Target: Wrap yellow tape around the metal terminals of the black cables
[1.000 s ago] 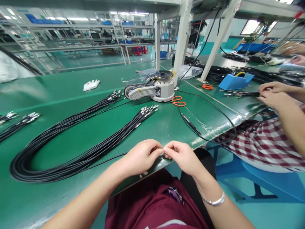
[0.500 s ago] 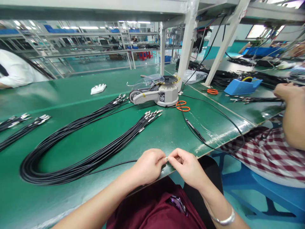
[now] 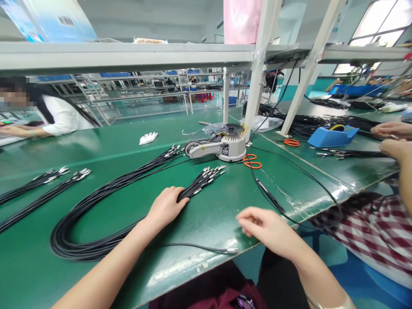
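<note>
My left hand [image 3: 168, 206] is closed around a bundle of black cables [image 3: 197, 184] near their metal-tipped ends. The bundle bends in a wide U on the green table and has a second cluster of ends [image 3: 172, 152] farther back. One separate cable [image 3: 199, 246] lies along the table's front edge, its silver connector [image 3: 232, 250] untouched. To the right of that connector, my right hand [image 3: 260, 225] hovers with loosely curled fingers, thumb a little apart, and nothing visible in it.
A grey round tape dispenser [image 3: 230, 146] stands behind the bundle, beside orange-handled scissors [image 3: 252, 162]. A black pen-like tool [image 3: 270, 195] and a white glove [image 3: 148, 137] lie on the table. More cable bundles [image 3: 48, 193] are at left. Co-workers sit on both sides; a shelf post [image 3: 255, 81] rises behind.
Both hands have let go of the single cable's connector, which now rests near the table edge. My left hand moved forward onto the bundle; my right hand drew away rightward. The view tilted up.
</note>
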Demonstrator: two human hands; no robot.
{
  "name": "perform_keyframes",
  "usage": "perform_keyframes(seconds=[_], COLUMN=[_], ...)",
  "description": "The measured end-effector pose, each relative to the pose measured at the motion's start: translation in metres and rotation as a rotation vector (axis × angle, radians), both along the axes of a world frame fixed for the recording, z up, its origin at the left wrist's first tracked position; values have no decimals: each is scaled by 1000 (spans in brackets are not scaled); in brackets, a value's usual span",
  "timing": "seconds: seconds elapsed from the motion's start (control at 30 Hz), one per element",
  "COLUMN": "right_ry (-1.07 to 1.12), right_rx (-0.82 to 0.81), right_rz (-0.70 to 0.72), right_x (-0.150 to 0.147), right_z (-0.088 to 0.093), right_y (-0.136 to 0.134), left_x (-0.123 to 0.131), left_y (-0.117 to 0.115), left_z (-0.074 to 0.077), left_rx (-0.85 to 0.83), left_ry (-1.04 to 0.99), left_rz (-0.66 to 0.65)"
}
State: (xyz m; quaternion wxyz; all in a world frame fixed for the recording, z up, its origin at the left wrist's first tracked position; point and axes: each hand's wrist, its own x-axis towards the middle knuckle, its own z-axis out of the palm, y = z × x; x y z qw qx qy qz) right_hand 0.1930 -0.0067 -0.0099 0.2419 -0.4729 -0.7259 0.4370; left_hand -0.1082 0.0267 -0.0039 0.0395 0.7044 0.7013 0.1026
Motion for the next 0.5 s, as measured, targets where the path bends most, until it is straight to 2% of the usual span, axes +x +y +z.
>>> perform_keyframes(seconds=[0.07, 0.13, 0.27, 0.37, 0.5], right_ry=[-29, -143, -195, -254, -415], right_rx=[199, 493, 654, 738, 860], right_rz=[9, 95, 264, 326, 327], right_x=[-26, -57, -110, -127, -127], right_z=[3, 1, -14, -20, -3], right_y=[30, 59, 98, 108, 99], left_x=[-4, -5, -5, -10, -12], left_y=[3, 4, 2, -3, 2], left_z=[0, 1, 3, 5, 3], left_rx=[-23, -36, -62, -41, 23], left_ry=[-44, -88, -158, -181, -223], left_rz=[-1, 14, 12, -37, -76])
